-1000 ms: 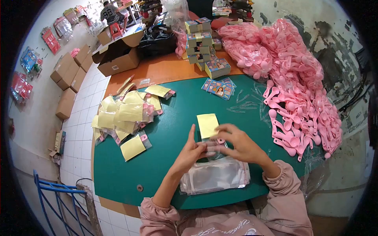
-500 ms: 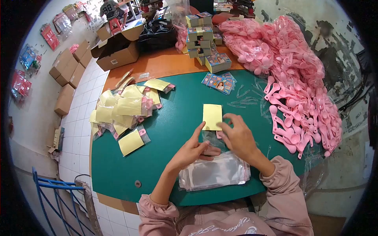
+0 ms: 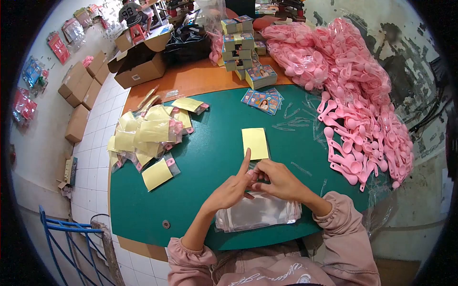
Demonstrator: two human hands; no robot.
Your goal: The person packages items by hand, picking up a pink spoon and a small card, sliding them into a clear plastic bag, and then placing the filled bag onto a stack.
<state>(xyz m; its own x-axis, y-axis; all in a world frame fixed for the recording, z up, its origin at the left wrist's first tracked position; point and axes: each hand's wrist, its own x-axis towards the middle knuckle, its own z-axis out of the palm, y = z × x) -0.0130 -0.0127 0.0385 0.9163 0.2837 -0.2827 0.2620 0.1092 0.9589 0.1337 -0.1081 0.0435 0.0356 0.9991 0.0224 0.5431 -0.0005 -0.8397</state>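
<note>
A small packet with a yellow card (image 3: 255, 143) in a clear bag lies on the green table before me. My left hand (image 3: 231, 188) is at its lower left, its index finger stretched out to touch the card's lower edge. The left hand's other fingers are partly hidden. My right hand (image 3: 279, 181) is closed at the packet's lower end, with its fingertips against my left thumb. What lies between those fingertips is hidden. Just below both hands is a stack of clear plastic bags (image 3: 260, 212).
Several bagged yellow-card packets (image 3: 148, 136) are heaped at left. Pink spoons (image 3: 353, 157) pile up at right. Printed cards (image 3: 262, 101) and stacked card bundles (image 3: 238, 43) stand at the back. Clear strips (image 3: 291, 121) lie beside them. An open carton (image 3: 140, 69) is at back left.
My right hand has come down and left from the card's right side and closed near my left thumb. The left index finger now touches the card's lower edge.
</note>
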